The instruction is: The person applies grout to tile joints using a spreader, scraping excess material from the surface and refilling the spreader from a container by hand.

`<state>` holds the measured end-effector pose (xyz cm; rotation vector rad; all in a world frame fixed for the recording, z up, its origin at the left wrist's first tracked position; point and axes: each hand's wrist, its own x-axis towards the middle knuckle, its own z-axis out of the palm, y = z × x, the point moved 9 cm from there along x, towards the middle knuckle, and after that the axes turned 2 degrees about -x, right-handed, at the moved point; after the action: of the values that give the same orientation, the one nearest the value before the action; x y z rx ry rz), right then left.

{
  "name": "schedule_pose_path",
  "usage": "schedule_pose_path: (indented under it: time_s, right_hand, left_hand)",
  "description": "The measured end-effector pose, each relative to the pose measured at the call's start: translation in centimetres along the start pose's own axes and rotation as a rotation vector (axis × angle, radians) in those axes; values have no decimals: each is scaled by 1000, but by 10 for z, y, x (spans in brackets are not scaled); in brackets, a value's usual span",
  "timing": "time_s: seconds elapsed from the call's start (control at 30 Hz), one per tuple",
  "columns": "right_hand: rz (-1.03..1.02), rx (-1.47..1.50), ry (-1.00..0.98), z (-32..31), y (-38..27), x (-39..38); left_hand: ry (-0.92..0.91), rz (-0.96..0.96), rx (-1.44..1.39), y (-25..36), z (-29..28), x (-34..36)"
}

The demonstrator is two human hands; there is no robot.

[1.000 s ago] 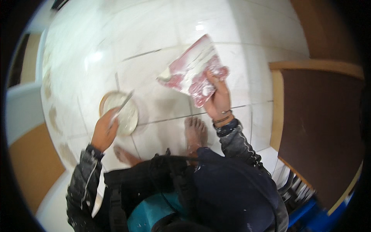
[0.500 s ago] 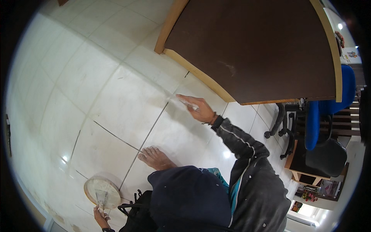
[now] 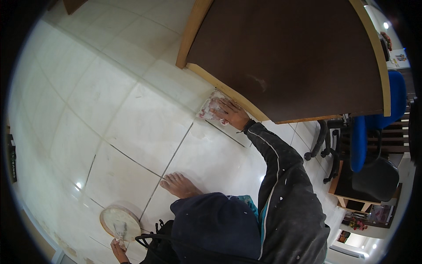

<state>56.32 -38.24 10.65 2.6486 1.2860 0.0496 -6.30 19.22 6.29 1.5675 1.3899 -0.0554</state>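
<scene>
On the floor beside the desk's base, my right hand (image 3: 232, 113) lies flat over a pale, roughly square pad (image 3: 205, 109) smeared white with reddish patches. Its fingers stretch across the top and the thumb sits at the near edge; the underside is hidden. At the lower left, my left hand (image 3: 118, 251) is closed around a putty knife (image 3: 120, 230). The blade is over a shallow round pan (image 3: 104, 219) of whitish paste, partly hiding it. My bare foot (image 3: 179, 185) rests on the tiles between the two hands.
A dark brown desk panel (image 3: 285, 57) with light wooden edging stands at the upper right. Beyond it is a blue office chair (image 3: 358, 141) on castors. Pale floor tiles (image 3: 132, 145) with dark joints spread out to the left. A dark box (image 3: 12, 158) stands at the far left.
My right hand has come down from above the floor and turned palm down, with the pad against the tiles near the desk. My left hand still has the putty knife at the pan.
</scene>
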Motion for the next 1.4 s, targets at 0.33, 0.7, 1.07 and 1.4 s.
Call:
schedule_pose_path:
  time_s: [0.33,0.7,1.07,1.4]
  right_hand:
    - [15,124,-3,17,-2,15]
    - [79,419,-270,-41,-18,-3]
    - [482,221,-255,-46,49,61]
    - [548,241,-306,-6,60,65]
  left_hand:
    - [-86,30,16,14,9,2]
    - [-8,16,7,15,0,-13]
    - [-38,96,10,52,17,-33]
    - [-53,36,-35,40,23,-23]
